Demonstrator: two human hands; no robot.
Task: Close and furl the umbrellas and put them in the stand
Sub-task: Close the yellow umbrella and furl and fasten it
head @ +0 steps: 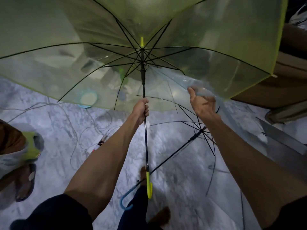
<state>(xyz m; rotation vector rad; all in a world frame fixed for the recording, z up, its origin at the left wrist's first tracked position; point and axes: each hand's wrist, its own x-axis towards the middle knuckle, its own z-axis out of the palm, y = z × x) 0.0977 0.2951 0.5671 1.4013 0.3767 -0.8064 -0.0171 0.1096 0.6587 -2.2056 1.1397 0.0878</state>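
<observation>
The left hand (141,110) is gripping the translucent yellow-green umbrella (66,39) mid-shaft. Right of it, the right hand (203,105) is clutching the pale-blue plastic umbrella (196,135).

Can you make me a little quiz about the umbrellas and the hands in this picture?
1. True or false: the green umbrella is already closed.
2. What does the left hand hold? A) the green umbrella's black shaft B) its hooked end C) a cable on the floor
3. Fill in: the right hand grips the clear canopy of the umbrella whose handle is ____.

Key: 1 false, it is wide open; 2 A; 3 blue.
</observation>
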